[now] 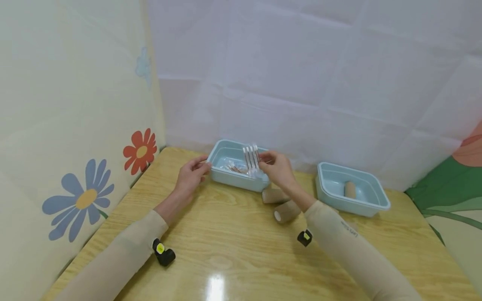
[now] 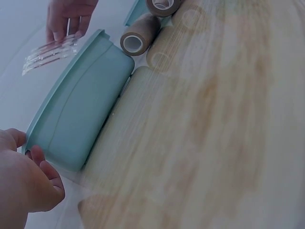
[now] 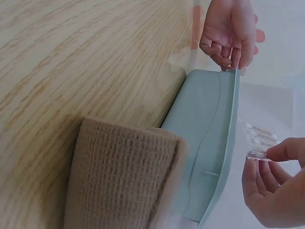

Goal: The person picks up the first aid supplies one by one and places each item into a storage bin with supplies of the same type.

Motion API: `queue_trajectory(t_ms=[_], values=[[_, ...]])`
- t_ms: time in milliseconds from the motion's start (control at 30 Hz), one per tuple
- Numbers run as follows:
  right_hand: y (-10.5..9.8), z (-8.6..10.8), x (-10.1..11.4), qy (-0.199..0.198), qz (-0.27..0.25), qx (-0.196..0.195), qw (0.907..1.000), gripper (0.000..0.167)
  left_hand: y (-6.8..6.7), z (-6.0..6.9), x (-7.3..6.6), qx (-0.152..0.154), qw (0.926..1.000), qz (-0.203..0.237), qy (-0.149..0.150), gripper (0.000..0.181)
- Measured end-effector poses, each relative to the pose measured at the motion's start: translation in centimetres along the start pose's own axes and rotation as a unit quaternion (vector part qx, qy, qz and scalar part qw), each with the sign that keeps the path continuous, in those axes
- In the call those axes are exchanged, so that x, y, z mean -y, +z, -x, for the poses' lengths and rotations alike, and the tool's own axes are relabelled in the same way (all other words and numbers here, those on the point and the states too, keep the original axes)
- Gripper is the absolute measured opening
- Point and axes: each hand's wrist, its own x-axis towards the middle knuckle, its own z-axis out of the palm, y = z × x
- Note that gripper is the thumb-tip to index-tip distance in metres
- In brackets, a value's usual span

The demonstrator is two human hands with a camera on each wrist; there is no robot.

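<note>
My left hand (image 1: 189,175) pinches the left rim of a light blue plastic bin (image 1: 235,179). In the left wrist view, its thumb lies on the rim and the fingers curl beneath. My right hand (image 1: 278,169) pinches a clear packet of cotton swabs (image 1: 251,158) by its edge, raised above the bin's right part. The swabs have whitish tips and reddish-brown shafts. Inside the bin lie more clear packets (image 1: 235,167), partly hidden by the front wall. Beneath my right forearm are two brown bandage rolls (image 1: 274,195) with white cores, close to the bin's right end.
A second light blue bin (image 1: 348,204) stands at the right, with one brown bandage roll (image 1: 349,190) inside. A white sheet (image 1: 263,96) hangs behind the wooden table (image 1: 226,242). A flower-printed sheet (image 1: 86,104) borders the left side.
</note>
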Motion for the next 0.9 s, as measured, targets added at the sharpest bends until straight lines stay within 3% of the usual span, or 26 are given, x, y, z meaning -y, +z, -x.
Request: queue_trajectory(t_ms=[400,633,900], values=[[-0.66,-0.11,-0.38,0.013,-0.004,-0.010,0.9999,0.029,0.61,0.26,0.08,-0.007,0.9998,-0.010,0.014,0.048],[-0.66,-0.19,-0.52,0.043,-0.050,-0.002,0.9978,0.030,0.65,0.39,0.00,-0.008,0.9997,-0.013,0.017,0.047],[-0.32,-0.45,-0.31,0.049,-0.099,0.002,0.9939,0.029,0.50,0.34,-0.03,-0.016,0.9997,-0.014,0.010,0.046]])
